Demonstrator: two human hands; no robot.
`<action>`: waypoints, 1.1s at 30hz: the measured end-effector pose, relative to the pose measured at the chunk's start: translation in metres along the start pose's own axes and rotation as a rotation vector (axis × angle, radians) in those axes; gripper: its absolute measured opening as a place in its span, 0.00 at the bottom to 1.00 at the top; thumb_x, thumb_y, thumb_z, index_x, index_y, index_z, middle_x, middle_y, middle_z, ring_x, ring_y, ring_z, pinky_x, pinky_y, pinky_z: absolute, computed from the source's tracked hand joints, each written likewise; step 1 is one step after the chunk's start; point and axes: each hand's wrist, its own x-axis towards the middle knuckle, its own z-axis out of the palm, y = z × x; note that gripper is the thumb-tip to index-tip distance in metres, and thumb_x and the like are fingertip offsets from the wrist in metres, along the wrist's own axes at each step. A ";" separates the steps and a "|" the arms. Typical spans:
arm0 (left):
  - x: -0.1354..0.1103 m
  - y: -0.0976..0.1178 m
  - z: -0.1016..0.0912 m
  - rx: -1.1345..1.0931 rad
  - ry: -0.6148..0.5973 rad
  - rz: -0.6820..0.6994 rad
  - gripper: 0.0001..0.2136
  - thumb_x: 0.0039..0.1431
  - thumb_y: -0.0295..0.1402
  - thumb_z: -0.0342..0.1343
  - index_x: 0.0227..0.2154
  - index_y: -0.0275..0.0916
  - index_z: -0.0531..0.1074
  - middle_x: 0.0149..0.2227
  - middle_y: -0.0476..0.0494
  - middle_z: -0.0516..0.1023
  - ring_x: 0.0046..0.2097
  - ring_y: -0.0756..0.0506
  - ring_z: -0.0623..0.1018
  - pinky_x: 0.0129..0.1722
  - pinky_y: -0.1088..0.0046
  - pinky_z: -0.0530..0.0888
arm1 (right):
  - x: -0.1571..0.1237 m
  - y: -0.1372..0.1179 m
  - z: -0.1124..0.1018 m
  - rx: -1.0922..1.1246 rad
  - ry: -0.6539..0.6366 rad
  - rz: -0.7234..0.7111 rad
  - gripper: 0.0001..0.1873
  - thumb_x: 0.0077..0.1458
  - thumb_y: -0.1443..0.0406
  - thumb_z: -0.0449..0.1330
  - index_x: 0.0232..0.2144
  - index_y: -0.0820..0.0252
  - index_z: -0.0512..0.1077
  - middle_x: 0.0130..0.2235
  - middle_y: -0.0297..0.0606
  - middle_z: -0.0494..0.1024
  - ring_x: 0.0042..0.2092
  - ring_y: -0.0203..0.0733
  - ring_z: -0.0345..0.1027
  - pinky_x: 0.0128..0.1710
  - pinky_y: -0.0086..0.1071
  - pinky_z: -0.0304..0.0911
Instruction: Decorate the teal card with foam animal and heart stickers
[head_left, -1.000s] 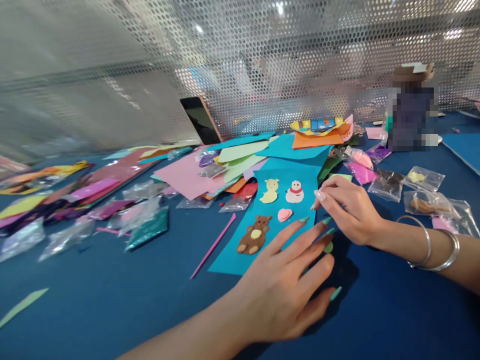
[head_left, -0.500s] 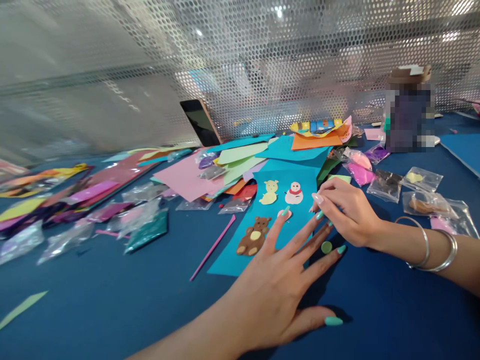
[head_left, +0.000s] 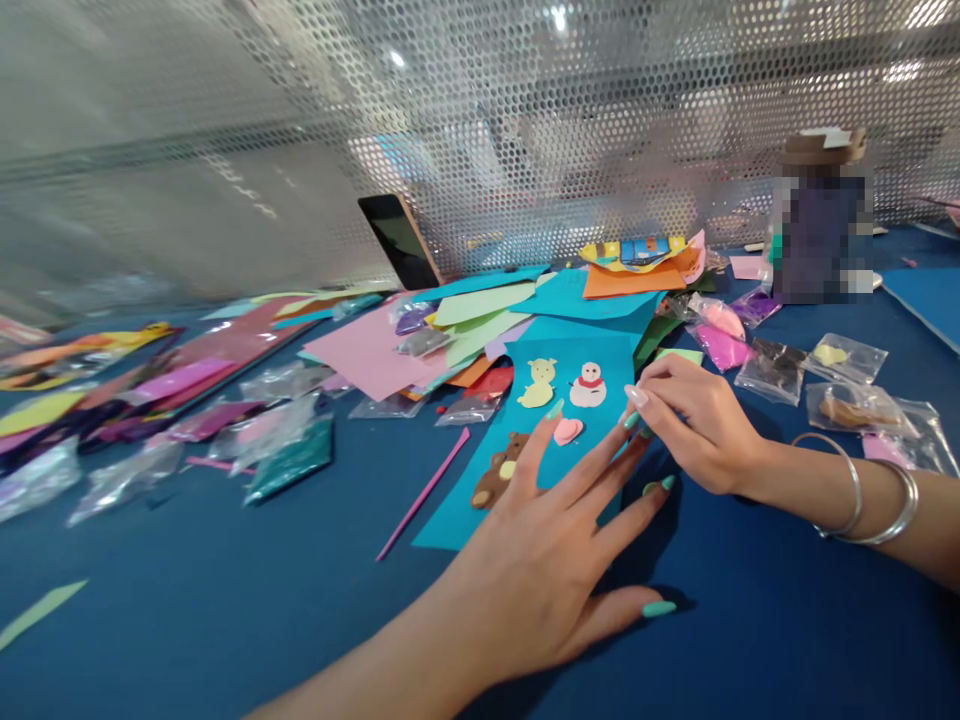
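Note:
A turquoise card (head_left: 600, 352) lies on the blue table (head_left: 225, 600). On the card sit a brown bear (head_left: 495, 478), a yellow chick (head_left: 538, 384), a snowman (head_left: 590, 385) and a pink heart (head_left: 568, 431). My left hand (head_left: 540, 560) lies flat over the card's lower right part, fingers spread, forefinger tip near the heart and chick. A small green disc (head_left: 649, 489) peeks out between its fingers. My right hand (head_left: 694, 420), with bangles at the wrist, is curled at the card's right edge, its fingertips pinched together on something I cannot make out.
Coloured paper sheets (head_left: 390, 350) and plastic bags of craft bits (head_left: 847, 390) lie scattered around. A pink stick (head_left: 424, 494) lies left of the card. A phone (head_left: 399, 242) leans against the perforated metal screen (head_left: 480, 130) behind. A blurred container (head_left: 821, 225) stands at the back right.
My left hand has slid forward and left over the card, fingers spreading, now partly covering the bear and the green disc. My right hand has stayed almost still.

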 end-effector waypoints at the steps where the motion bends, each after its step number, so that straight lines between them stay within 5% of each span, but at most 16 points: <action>1: 0.000 0.000 0.000 -0.002 0.003 -0.004 0.24 0.60 0.51 0.40 0.48 0.39 0.68 0.48 0.35 0.72 0.55 0.37 0.65 0.57 0.50 0.38 | 0.000 0.000 0.000 0.002 0.003 -0.001 0.21 0.60 0.65 0.43 0.18 0.62 0.65 0.26 0.40 0.68 0.32 0.38 0.62 0.31 0.33 0.60; 7: -0.003 0.004 0.002 -0.096 -0.058 0.033 0.23 0.60 0.51 0.40 0.52 0.45 0.63 0.52 0.41 0.69 0.58 0.39 0.61 0.57 0.50 0.34 | 0.000 0.001 0.000 0.011 0.008 -0.001 0.21 0.60 0.65 0.43 0.20 0.62 0.68 0.25 0.40 0.69 0.32 0.39 0.63 0.32 0.33 0.61; 13: -0.002 0.003 0.002 -0.033 -0.004 0.014 0.25 0.59 0.52 0.41 0.48 0.40 0.68 0.50 0.39 0.71 0.57 0.38 0.63 0.58 0.51 0.34 | 0.000 0.001 0.000 0.014 0.019 -0.016 0.21 0.60 0.65 0.43 0.19 0.63 0.67 0.25 0.40 0.69 0.32 0.39 0.63 0.31 0.33 0.61; 16: -0.002 -0.001 0.001 0.018 0.041 0.020 0.25 0.58 0.51 0.41 0.48 0.38 0.68 0.51 0.37 0.70 0.57 0.36 0.63 0.58 0.46 0.40 | 0.000 0.000 0.000 0.002 0.006 -0.017 0.21 0.60 0.65 0.43 0.19 0.63 0.65 0.26 0.40 0.68 0.31 0.38 0.62 0.31 0.33 0.60; 22: -0.002 -0.008 0.001 -0.054 0.026 -0.088 0.23 0.55 0.53 0.42 0.52 0.54 0.63 0.50 0.49 0.71 0.54 0.34 0.67 0.52 0.40 0.58 | 0.000 -0.001 0.000 0.006 0.004 -0.021 0.21 0.61 0.65 0.42 0.18 0.63 0.64 0.26 0.40 0.68 0.30 0.37 0.61 0.30 0.32 0.60; 33: -0.004 0.004 -0.005 -0.190 0.044 -0.097 0.14 0.57 0.38 0.42 0.43 0.47 0.67 0.40 0.44 0.76 0.50 0.35 0.70 0.48 0.42 0.65 | 0.000 0.001 0.000 0.000 0.029 -0.051 0.21 0.60 0.65 0.43 0.20 0.63 0.67 0.25 0.40 0.69 0.31 0.38 0.63 0.31 0.33 0.61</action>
